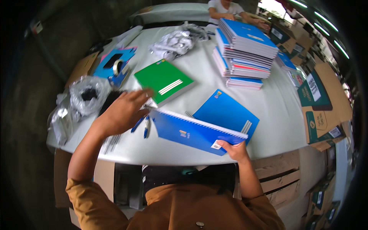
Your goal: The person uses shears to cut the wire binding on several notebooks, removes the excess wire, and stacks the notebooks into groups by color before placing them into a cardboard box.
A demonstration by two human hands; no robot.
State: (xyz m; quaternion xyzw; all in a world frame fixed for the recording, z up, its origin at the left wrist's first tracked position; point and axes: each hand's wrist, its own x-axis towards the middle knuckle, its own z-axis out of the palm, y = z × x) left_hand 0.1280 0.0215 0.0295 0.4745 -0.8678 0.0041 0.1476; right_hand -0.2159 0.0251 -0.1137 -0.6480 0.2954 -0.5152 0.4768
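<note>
brown cloth shirt point(191, 209) | right hand point(237, 151): spiral-bound blue notebook point(184, 134) | crumpled plastic point(100, 90)

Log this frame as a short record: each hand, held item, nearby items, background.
left hand: left hand, blurred, by the held notebook's left end; contact unclear
right hand: right hand, grip on the notebook's right end, thumb on the cover
held item: blue spiral notebook, tilted, spiral edge uppermost
nearby: flat blue notebook, partly hidden behind it; green notebook; two pens
far right of table: notebook stack
background: another person beyond the stack; open carton at right
</note>
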